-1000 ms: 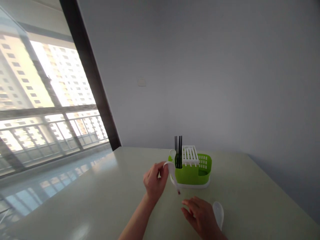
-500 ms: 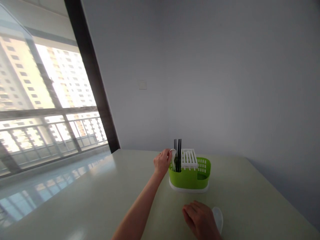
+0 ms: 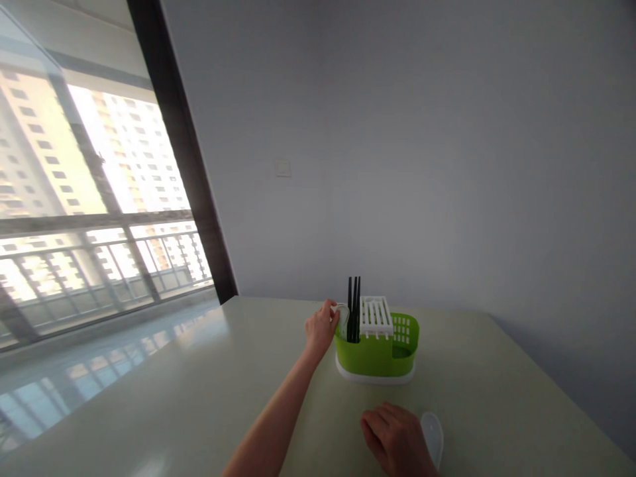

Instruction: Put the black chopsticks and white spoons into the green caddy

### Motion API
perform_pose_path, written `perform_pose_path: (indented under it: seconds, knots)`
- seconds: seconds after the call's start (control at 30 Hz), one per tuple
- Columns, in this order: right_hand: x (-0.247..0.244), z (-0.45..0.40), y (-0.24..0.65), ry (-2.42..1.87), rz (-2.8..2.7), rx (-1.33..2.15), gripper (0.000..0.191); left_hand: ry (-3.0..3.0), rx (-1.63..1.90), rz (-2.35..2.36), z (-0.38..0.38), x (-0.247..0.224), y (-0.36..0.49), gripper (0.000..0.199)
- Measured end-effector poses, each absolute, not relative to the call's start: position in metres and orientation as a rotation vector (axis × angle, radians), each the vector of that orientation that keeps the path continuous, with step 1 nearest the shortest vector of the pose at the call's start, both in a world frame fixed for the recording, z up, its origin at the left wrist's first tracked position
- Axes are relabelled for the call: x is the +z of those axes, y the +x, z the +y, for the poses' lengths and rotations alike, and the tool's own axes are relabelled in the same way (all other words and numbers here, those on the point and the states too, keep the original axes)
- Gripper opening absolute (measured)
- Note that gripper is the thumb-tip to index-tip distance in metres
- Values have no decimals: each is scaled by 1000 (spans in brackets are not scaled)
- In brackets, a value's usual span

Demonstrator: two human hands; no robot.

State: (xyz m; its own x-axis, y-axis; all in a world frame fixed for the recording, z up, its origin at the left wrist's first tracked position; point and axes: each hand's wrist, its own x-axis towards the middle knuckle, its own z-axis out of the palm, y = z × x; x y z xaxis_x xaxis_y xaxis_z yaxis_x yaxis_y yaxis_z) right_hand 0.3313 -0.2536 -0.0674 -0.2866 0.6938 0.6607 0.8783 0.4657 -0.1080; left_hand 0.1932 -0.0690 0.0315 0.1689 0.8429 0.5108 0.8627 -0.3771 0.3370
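My left hand (image 3: 321, 327) reaches to the left end of a green utensil holder (image 3: 370, 361), its thumb and fingers closed on a white spoon (image 3: 344, 317). The spoon is upright, bowl end up, with its lower part inside the left compartment. Several black chopsticks (image 3: 354, 308) stand in that compartment just to the right of the spoon. My right hand (image 3: 395, 434) rests on the table in front of the holder, fingers curled in, and I see nothing in it. Beside it on the right lies another white spoon (image 3: 432, 434), partly hidden by the hand.
A white slatted rack (image 3: 376, 315) sits over the holder's middle, and a white base tray (image 3: 375, 379) is under it. The holder stands on a pale table (image 3: 477, 384) against a grey wall (image 3: 422, 165). A large window (image 3: 94, 172) is at the left.
The white spoon in my left hand has moved down into the holder. Fewer chopsticks show apart, as they have shifted slightly. My right hand has barely moved.
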Motion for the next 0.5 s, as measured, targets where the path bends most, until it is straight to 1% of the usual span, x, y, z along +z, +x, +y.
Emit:
perform_pose_path:
  seconds: [0.1, 0.23, 0.4, 0.5]
  knots:
    - [-70, -254, 332, -1292, -2078, -333, 24, -2390, -1049, -1755, -74, 34, 190, 24]
    - [-66, -255, 331, -1361, -2101, -246, 22, -2349, -1272, -1772, -97, 25, 183, 28]
    - [-47, -255, 354, -1587, -1938, 69, 16, -2447, -1497, -1764, -140, -8, 176, 26]
    - [-41, -255, 393, -1692, -1731, 157, 24, -2594, -1519, -1737, -161, -30, 177, 22]
